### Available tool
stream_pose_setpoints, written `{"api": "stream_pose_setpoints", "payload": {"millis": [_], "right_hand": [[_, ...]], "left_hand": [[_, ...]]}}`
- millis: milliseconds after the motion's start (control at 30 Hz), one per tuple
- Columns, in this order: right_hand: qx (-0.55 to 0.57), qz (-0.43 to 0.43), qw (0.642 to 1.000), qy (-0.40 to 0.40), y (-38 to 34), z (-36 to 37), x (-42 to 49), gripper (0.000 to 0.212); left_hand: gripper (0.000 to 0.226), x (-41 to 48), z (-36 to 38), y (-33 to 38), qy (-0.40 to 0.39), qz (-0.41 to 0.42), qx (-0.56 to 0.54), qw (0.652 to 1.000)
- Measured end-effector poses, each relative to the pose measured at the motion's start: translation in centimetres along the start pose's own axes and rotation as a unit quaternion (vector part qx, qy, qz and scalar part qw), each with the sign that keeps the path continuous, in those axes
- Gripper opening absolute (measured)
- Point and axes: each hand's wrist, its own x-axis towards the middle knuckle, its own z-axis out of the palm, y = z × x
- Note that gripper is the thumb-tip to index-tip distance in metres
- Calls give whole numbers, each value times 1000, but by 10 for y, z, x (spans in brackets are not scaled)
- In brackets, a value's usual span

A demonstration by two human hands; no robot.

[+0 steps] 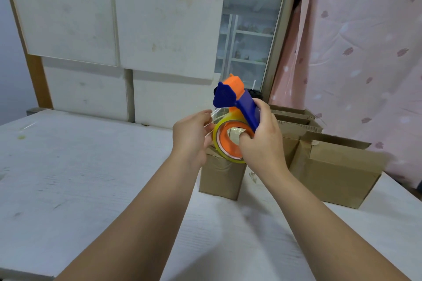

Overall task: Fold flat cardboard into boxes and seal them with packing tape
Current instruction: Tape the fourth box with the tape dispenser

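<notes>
White boards lean against the wall behind a pale table, with a window and a pink curtain off beyond the right hand. Both hands are raised above the table, close together, working a blue and orange tape dispenser.

The right hand grasps the dispenser's blue handle and has one digit tucked into the orange hub, probably to stop the tape roll from spinning freely. The left hand, just beside the roll, pinches the loose tape end and holds the clear strip taut, which looks like freeing a length to lay down.

Directly under the hands stands a small cardboard box, partly hidden by them, so its top seam cannot be made out. It sits where the strip could be brought straight down onto it. Past the right hand a larger box stands with its flaps up, apparently not yet sealed, and more cardboard is stacked behind it.
</notes>
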Motion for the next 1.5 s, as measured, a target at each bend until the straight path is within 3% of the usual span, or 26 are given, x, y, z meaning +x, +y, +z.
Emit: {"api": "stream_pose_setpoints", "payload": {"millis": [200,333,467,633,700,867,1167,1333,1500], "right_hand": [[-22,-23,999,-29,-1,-3,2,71],[-16,-29,999,-43,0,-3,2,73],[100,79,991,-26,9,7,-5,70],[161,154,975,19,16,16,-10,52],[218,181,957,58,15,16,-8,33],[370,245,889,110,11,11,1,20],[351,172,920,10,15,3,3,48],[415,188,887,-70,23,-6,7,50],[376,168,901,-134,23,-8,12,39]], "left_hand": [[16,2,-9,-6,-4,45,8,999],[8,8,-15,-8,25,18,31,999],[12,10,-30,-15,19,-54,5,998],[13,8,-37,-19,21,-62,-17,998],[12,6,-37,-18,23,-59,-22,998],[20,-2,-31,-23,2,-38,-16,999],[15,2,-47,-34,-10,-139,-140,980],[19,-2,-46,-36,-10,-122,-94,988],[17,-9,-43,-42,46,-101,-26,993]]}}
